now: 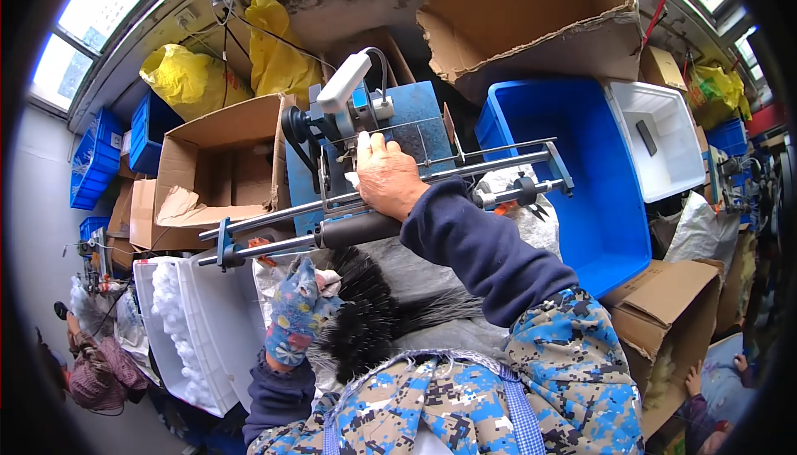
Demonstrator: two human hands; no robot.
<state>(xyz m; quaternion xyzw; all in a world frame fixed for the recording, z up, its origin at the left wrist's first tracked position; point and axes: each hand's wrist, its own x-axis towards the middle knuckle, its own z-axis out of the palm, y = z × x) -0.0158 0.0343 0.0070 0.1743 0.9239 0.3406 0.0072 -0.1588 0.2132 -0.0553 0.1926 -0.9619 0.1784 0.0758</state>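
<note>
Bristly black brush (365,314), gloved left hand (295,318)

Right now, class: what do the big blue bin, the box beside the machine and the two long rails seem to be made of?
Blue bin: smooth moulded plastic, slightly glossy walls. Box: brown corrugated cardboard, matt, with creased, bent flaps. Rails: probably steel, grey with bright highlights along round bars. The right hand rests on them.

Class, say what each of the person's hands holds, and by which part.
The gloved left hand grips a bundle of black bristles at one end. The bare right hand rests on the machine's rails; whether it closes around them cannot be told.
</note>
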